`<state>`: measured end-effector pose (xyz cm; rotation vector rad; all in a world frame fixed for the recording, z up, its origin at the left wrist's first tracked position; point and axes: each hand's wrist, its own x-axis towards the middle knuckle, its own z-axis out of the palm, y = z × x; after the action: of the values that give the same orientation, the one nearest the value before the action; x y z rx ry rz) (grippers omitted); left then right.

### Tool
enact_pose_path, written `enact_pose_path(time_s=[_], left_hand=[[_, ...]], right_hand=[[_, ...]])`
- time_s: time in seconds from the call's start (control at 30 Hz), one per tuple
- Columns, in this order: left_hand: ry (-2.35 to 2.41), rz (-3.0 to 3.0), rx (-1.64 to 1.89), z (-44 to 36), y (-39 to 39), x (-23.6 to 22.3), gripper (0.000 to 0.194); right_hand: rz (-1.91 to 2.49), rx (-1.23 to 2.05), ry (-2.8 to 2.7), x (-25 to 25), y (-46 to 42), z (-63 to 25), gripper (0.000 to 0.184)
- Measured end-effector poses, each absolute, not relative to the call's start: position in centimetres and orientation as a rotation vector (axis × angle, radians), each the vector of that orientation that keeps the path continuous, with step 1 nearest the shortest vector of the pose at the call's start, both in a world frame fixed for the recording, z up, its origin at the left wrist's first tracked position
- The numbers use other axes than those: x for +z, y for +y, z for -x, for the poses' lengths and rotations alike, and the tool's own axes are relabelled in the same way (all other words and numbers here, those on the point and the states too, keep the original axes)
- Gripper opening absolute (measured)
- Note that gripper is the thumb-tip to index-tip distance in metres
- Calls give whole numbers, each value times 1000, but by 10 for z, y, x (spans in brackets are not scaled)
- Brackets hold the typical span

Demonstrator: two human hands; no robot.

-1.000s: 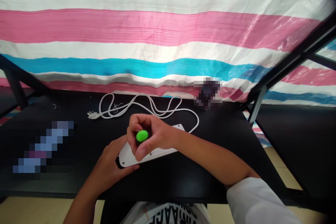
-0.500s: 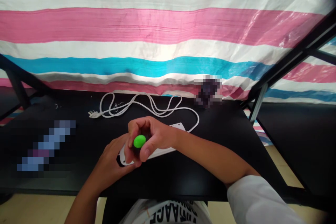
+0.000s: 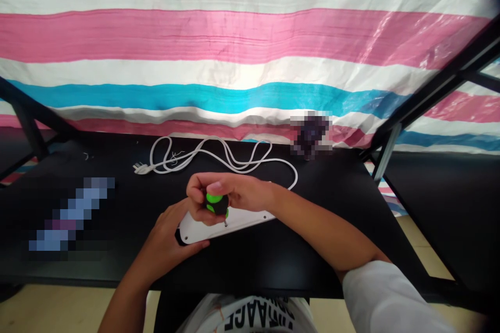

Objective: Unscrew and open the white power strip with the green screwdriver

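Tilted since the earlier frame, screwdriver (image 3: pixel 216 204) gripped in closed right hand (image 3: pixel 238 192), tip at power strip (image 3: pixel 238 226), half-open left hand (image 3: pixel 166 237) steadying the strip's near edge.

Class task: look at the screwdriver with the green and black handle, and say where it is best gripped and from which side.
Best gripped by its bulky green and black handle, from above, as the right hand does. The thin metal shaft points down at the white power strip, so the handle stands uppermost. Its thick, rounded shape likely suits wrapped fingers better than the narrow shaft would.
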<state>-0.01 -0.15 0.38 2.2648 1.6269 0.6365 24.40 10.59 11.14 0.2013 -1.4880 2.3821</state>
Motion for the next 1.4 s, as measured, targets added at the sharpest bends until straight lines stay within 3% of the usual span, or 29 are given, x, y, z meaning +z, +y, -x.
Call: enact_pose_path(time_s=[0.27,0.47,0.6,0.73,0.83,0.93,1.23,1.4], left_hand=[[1615,-2237,669,2,-2,-2,66],[1607,-2270,686,2,0,-3,68],[1625,-2237,670,1,-1,-1,76],[1617,-2250,670,1,-2,-1,67],[1599,-2277,678,1,-1,-2,62],[1610,-2282,681,2,-1,-2,70],[1599,-2275,676,0,-1,0,74],[1619,-2279,703,0,-1,-2,78]], right_hand=[[-436,2200,-1447,94,101,-234,37],[-297,2115,-1633,103,101,-240,63],[-283,2140,-1390,96,91,-232,45],[-298,2145,-1386,98,93,-231,37],[-226,2152,-1536,106,98,-237,46],[-167,2173,-1579,108,98,-241,61],[-203,2036,-1531,107,93,-238,39],[-82,1949,-1729,123,101,-252,56]])
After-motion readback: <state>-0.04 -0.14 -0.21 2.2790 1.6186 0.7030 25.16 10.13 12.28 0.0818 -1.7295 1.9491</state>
